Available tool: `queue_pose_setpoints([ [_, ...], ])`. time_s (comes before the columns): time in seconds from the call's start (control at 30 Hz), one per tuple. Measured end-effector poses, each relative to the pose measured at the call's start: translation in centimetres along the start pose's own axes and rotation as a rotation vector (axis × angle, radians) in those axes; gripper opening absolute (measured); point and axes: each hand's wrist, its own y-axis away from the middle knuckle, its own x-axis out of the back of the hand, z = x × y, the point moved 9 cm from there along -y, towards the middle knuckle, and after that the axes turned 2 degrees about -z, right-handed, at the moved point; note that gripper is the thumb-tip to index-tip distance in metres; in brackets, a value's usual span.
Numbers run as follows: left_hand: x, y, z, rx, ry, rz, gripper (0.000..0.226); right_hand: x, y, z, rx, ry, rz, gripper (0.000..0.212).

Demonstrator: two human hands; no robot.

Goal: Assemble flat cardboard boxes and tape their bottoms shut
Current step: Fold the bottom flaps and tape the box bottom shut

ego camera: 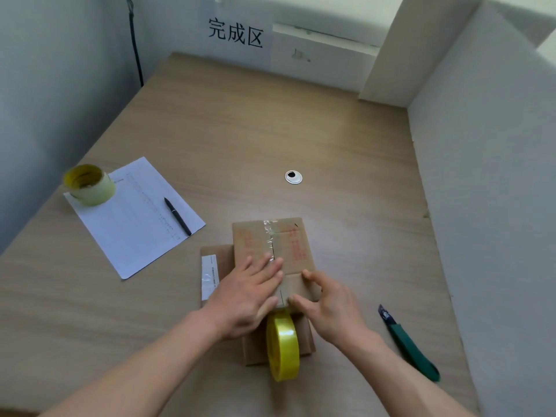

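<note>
The brown cardboard box (272,257) sits bottom-up near the front of the tabletop (331,139), its seam running away from the person. The left hand (249,293) presses flat on glossy clear tape; the right hand (328,305), fingers curled, touches the near edge above the hanging yellow tape roll (282,347).

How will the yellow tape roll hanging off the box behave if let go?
The tape roll stands on edge against the box, so it could roll or tip. The strip to the seam probably tethers it. It looks light, with a thin ring of tape.
</note>
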Motion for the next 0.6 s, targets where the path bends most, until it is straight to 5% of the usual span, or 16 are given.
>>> queue_pose_setpoints([
  [0.13,0.9,2.2,1.9,0.174,0.23,0.224,0.03,0.2,-0.6,-0.5,-0.01,-0.004,-0.003,0.046],
  [0.27,0.6,6.7,3.6,0.402,0.375,0.525,0.011,0.0,-0.9,-0.8,0.015,0.011,-0.035,0.045],
  [0.4,-5.3,9.6,3.4,0.926,0.799,0.374,0.037,-0.1,-1.0,-1.2,0.06,0.026,-0.039,0.044],
  [0.5,-7.4,8.6,4.5,1.052,1.082,0.34,0.053,-0.1,-1.0,-1.3,0.076,0.024,-0.042,0.044],
  [0.6,-7.6,7.9,4.3,1.125,1.06,0.34,0.055,-0.1,-1.1,-1.4,0.079,0.008,-0.053,0.046],
])
